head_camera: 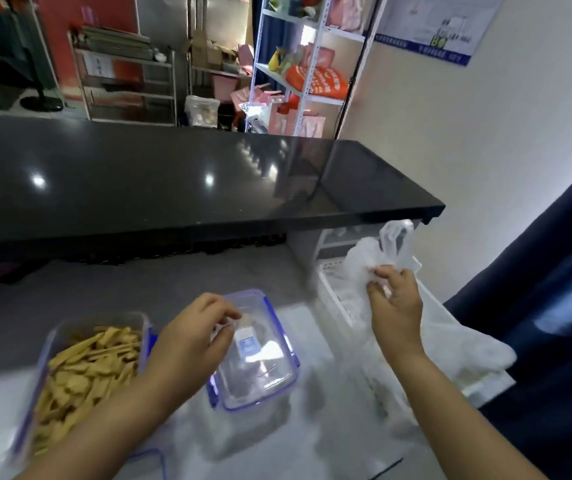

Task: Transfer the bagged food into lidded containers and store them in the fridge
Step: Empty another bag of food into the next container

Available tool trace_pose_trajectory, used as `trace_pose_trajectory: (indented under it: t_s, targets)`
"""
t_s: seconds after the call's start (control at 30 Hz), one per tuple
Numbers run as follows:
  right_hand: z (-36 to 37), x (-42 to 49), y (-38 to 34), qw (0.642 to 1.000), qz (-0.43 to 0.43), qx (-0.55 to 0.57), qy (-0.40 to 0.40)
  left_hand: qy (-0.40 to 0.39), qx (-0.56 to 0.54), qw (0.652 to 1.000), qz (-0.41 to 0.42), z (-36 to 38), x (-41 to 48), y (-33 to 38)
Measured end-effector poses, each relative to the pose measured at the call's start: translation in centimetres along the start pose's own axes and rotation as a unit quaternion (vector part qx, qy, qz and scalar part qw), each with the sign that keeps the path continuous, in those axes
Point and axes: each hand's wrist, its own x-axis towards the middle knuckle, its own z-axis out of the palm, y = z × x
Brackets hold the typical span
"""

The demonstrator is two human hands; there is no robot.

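Bare forearms outstretched; left hand (pixel 191 337) low, fingers curled; right hand (pixel 395 299) higher, fingertips pinched on a plastic bag (pixel 364 252).

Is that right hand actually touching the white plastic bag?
Touching. The head view shows the right hand with fingers curled into the crumpled white plastic bag, pinching it.

Free worktop (pixel 173 282) between clear container (pixel 260 372) and counter (pixel 173 174)

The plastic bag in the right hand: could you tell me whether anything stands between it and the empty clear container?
Nothing visible does. The plastic bag, gripped by the right hand, hangs right of the clear container, with only bare counter between.
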Motion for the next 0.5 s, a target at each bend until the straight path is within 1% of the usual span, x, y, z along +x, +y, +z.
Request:
trace_pose_trajectory:
  t_s: [0.07,0.1,0.2,0.27,0.33,0.4,0.47,0.5]
  targets:
    - [-1.2,3.3,2.3,0.999,0.035,0.007,-0.007,0.000,-0.007,1.000,-0.007,2.6,1.9,1.5]
    - [-1.4,4.9,3.6,0.998,0.055,-0.001,-0.024,0.001,-0.009,1.000,-0.006,3.8,2.7,2.1]
    - [-0.9,8.6,7.5,0.985,0.121,-0.052,-0.114,0.010,-0.005,1.000,-0.028,6.5,4.3,3.2]
    - [0.1,9.9,10.1,0.961,0.161,-0.108,-0.196,0.015,0.000,0.998,-0.058,7.6,4.5,3.2]
    - [1.1,10.5,12.5,0.924,0.167,-0.198,-0.281,0.019,0.008,0.997,-0.077,8.4,4.4,3.0]
    - [1.7,10.7,14.5,0.868,0.114,-0.335,-0.348,0.017,0.024,0.994,-0.101,8.9,4.2,2.8]
    - [2.0,10.6,15.5,0.801,0.034,-0.470,-0.369,0.015,0.039,0.990,-0.133,9.2,4.1,2.7]
    - [2.2,10.5,15.8,0.779,0.001,-0.509,-0.366,0.016,0.046,0.988,-0.143,9.2,4.0,2.5]
